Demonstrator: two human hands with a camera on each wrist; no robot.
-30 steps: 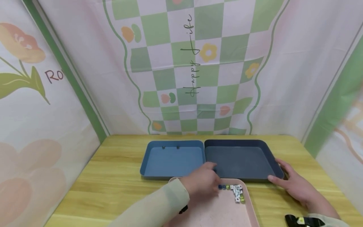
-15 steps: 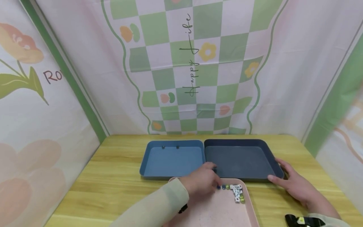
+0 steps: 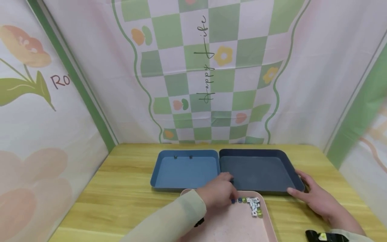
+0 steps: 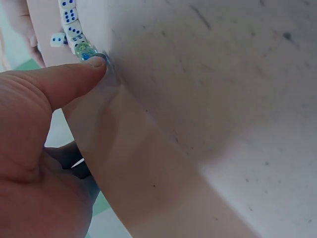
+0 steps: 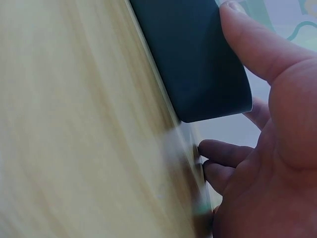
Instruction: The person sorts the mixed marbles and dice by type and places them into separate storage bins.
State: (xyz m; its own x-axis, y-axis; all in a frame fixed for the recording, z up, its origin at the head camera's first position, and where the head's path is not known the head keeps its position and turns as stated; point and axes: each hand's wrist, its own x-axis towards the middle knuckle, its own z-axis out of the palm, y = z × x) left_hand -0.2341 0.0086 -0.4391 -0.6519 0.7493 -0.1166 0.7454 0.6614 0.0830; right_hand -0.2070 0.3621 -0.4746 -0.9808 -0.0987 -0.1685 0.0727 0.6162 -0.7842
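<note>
My left hand (image 3: 218, 194) reaches over the far rim of the pink tray (image 3: 228, 223). Its thumb touches a small translucent blue piece (image 4: 101, 56) by the tray's far wall; the other fingers lie beyond the rim, partly hidden. Beside that piece are another blue one, a green one, and several white dice (image 4: 70, 16) with blue dots. The dice run along the far right corner with more green pieces (image 3: 259, 213). At the dark navy tray (image 3: 257, 171), my right hand (image 3: 321, 202) holds the near right corner, thumb on the rim (image 5: 240, 79) and fingers along the outer side.
Left of the navy tray stands a lighter blue tray (image 3: 185, 169), with two small dark pieces (image 3: 190, 157) by its far wall. The trays sit on a wood-grain table (image 3: 121, 188). A patterned curtain (image 3: 208, 101) hangs behind the table.
The blue piece at my left thumb has shifted slightly left, leaving a gap to the second blue one. My right hand stays at the navy tray. The head view has shifted slightly.
</note>
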